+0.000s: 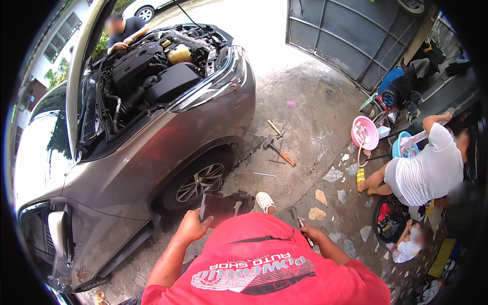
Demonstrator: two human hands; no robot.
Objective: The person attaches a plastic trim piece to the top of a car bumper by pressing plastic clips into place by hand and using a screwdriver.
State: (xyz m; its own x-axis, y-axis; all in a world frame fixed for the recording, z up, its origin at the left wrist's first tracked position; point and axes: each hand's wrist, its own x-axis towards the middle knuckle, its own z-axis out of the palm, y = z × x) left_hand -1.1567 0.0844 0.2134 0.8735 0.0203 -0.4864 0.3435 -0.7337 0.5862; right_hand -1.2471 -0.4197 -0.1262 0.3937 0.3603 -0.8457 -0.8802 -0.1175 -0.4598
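Note:
My left hand [191, 226] grips the near left edge of a dark, flat, tray-like thing [226, 208], its thumb over the rim. A small pale metal piece [237, 207] shows at its right side. My right hand [313, 233], beside my right hip, is closed round a slim metal tool [307, 235]; its exact kind is too small to make out. Just beyond the tray is the front wheel [201, 182] of a grey-brown car [152, 137], whose bonnet is up over an exposed engine [147, 71].
On the concrete lie a hammer with an orange handle [279, 151], a wooden-handled tool [274, 127] and a bent metal bar [264, 175]. Someone leans over the engine's far side [127, 33]. At right, a person in white [427, 165] bends near a pink basin [365, 133]; a child [408, 249] is close by.

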